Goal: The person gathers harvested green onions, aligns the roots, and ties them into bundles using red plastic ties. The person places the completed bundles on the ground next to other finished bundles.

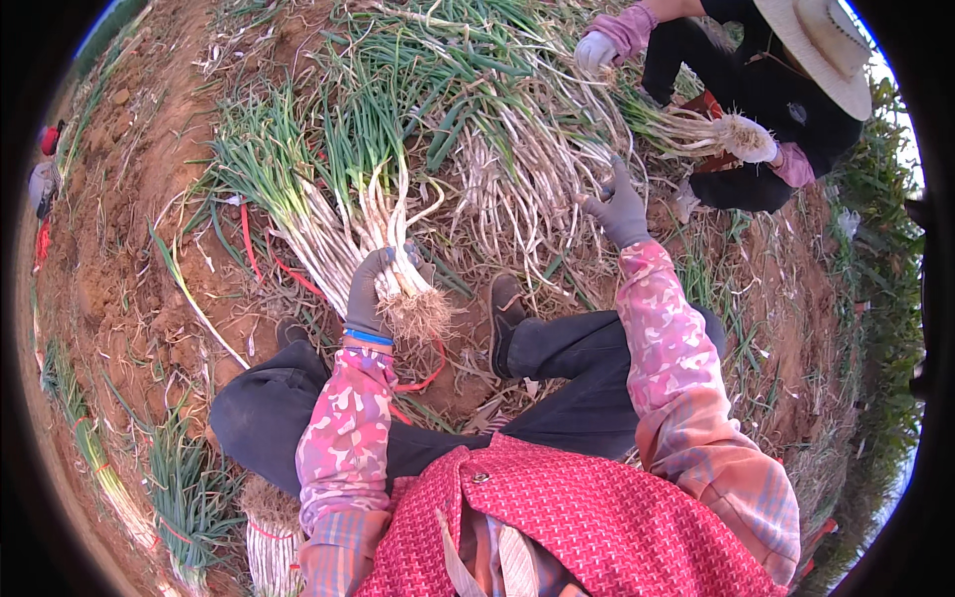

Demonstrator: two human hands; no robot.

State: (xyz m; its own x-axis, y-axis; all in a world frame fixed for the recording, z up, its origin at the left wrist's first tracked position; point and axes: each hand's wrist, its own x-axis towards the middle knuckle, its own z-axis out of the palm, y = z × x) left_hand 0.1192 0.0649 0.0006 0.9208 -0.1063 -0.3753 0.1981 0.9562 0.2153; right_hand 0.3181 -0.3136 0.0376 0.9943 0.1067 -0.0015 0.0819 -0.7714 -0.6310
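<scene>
My gloved left hand (371,287) is closed around the root ends of a bunch of green onions (394,224), whose tangled roots hang toward me. Beside and partly under this bunch lies a layer of trimmed-looking green onions (313,224), white stalks toward me and green leaves pointing away. My gloved right hand (624,209) reaches over the right edge of a larger loose pile of green onions (515,164). Its fingers are apart; a thin stalk passes close to the fingertips, and I cannot tell whether they touch it.
Red tape (298,276) lies on the soil by the onions. At the upper right, a person in a straw hat (821,52) holds a bunch of onions (686,130) in white gloves. Tied onion bundles (272,548) stand at the lower left. My shoe (509,306) is near the pile.
</scene>
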